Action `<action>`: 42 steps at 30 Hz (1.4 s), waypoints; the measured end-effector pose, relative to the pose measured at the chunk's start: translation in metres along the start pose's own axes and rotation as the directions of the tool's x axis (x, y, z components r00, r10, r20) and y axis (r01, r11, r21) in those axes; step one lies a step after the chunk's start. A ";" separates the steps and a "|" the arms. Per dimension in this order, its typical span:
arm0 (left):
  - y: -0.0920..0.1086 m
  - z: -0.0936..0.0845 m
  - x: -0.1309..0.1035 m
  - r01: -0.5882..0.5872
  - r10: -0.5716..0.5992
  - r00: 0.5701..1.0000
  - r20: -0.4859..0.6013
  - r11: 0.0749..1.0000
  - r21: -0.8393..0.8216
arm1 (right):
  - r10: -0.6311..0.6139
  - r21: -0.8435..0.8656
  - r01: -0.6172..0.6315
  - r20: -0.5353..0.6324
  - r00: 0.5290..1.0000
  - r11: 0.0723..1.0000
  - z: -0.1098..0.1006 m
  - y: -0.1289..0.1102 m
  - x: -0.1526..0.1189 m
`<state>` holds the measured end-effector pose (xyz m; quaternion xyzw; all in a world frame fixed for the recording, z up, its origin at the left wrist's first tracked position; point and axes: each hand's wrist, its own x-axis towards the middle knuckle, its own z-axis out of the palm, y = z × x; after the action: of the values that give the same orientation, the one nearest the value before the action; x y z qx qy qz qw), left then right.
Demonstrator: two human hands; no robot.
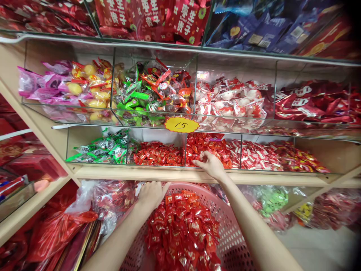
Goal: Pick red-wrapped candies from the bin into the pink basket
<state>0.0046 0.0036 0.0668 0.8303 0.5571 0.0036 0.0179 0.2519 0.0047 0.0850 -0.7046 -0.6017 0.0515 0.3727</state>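
Observation:
A pink plastic basket (235,235) with a perforated wall stands below the lowest shelf, heaped with red-wrapped candies (184,229). My left hand (150,195) is closed over its far rim on the left side. Above the front edge of the lowest shelf, my right hand (211,164) is at a compartment of similar red-wrapped candies (194,145). Its thumb and curved fingers are apart, and no candy shows between them. Part of that compartment is hidden behind the hand.
Clear dividers separate several candy kinds, including green-wrapped candies (113,146) and red-and-white candies (258,154). A yellow price tag (182,124) hangs on the middle shelf's front. Bagged goods (113,197) lie under the shelf; a red plastic bag (60,233) is at left.

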 end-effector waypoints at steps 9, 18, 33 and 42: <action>0.000 0.003 0.001 -0.018 0.019 1.000 -0.021 0.999 0.045 | -0.022 0.038 0.022 -0.004 1.000 0.999 -0.001 0.003 -0.002; 0.001 0.002 0.001 -0.007 0.007 1.000 -0.022 0.999 0.037 | -0.002 0.333 0.027 -0.074 0.997 0.942 0.002 0.006 -0.001; 0.003 -0.001 0.001 -0.025 0.025 1.000 0.012 1.000 0.004 | 0.059 0.460 -0.148 0.201 0.978 0.875 -0.040 -0.027 -0.089; 0.001 -0.001 0.002 -0.014 0.014 1.000 0.024 1.000 0.000 | -0.167 -0.049 0.196 0.349 0.922 0.979 -0.024 0.004 -0.129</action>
<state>0.0060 0.0053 0.0676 0.8341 0.5510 -0.0062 0.0244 0.2332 -0.1204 0.0513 -0.6409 -0.7217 0.1136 0.2356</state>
